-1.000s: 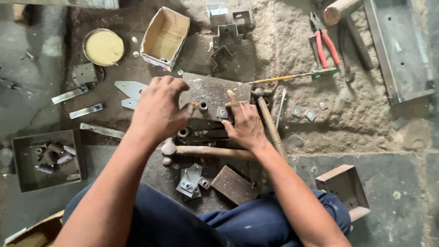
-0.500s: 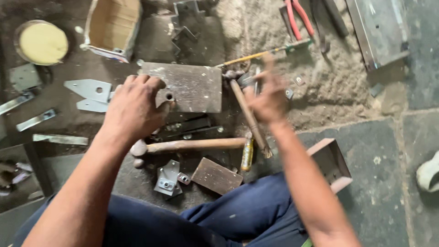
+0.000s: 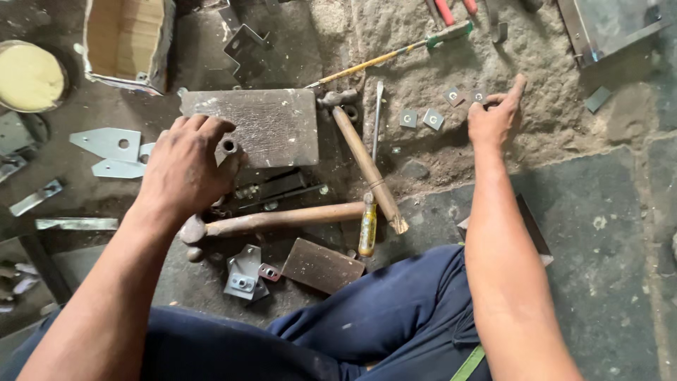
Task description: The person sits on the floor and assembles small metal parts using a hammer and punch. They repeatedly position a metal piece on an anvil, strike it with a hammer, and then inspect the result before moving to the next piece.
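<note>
- Floor point(image 3: 606, 233) of rough stone and dark slab fills the view from above; a person sits on it in dark blue trousers point(image 3: 395, 324), with tools spread around a flat steel block point(image 3: 257, 125), the landmark here.
- Steel block: a thick, grey, scuffed rectangle lying flat. It looks heavy and rigid, best gripped by its edges.
- Cardboard box point(image 3: 127, 42) stands open just beyond the block's far left corner.
- Two wooden-handled hammers: one point(image 3: 282, 219) lies crosswise just nearer than the block, the other point(image 3: 367, 166) slants down from the block's right edge.
- Left hand point(image 3: 185, 169) rests palm down over the block's near left corner, fingers curled around a small metal tube point(image 3: 228, 147) standing upright; whether it is truly pinched cannot be told. The tube looks stiff, light and smooth, apt to slip or roll, so the sides are the place to hold it.
- Right hand point(image 3: 493, 116) is well to the right of the block, loosely open with the forefinger pointing, holding nothing visible, just beside small square washers point(image 3: 431, 118) on the stone.
- Square washers: thin, light, flat, hard to lift; they would need fingertips at the edges.
- Yellow-handled screwdriver point(image 3: 367, 226) lies near the block's right side, by the hammer handles.
</note>
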